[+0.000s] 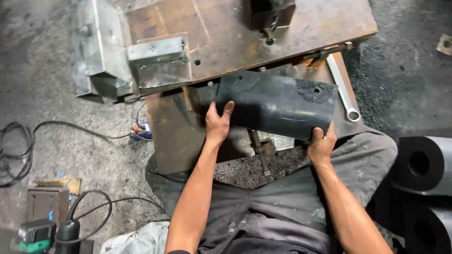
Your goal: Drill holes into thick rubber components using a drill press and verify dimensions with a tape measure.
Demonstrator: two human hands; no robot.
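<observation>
Spanning btwn both hands (268, 129): black rubber sheet (278, 106)

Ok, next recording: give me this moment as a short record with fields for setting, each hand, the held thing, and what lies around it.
setting: rusty steel work plate low over a gritty workshop floor, person seated at it
left hand: grips the left edge of the dark sheet
right hand: grips the sheet's lower right corner
held thing: dark curved sheet, with a small hole near its upper right
nearby: ring spanner at right, black rolls far right, cables on the floor at left
</observation>
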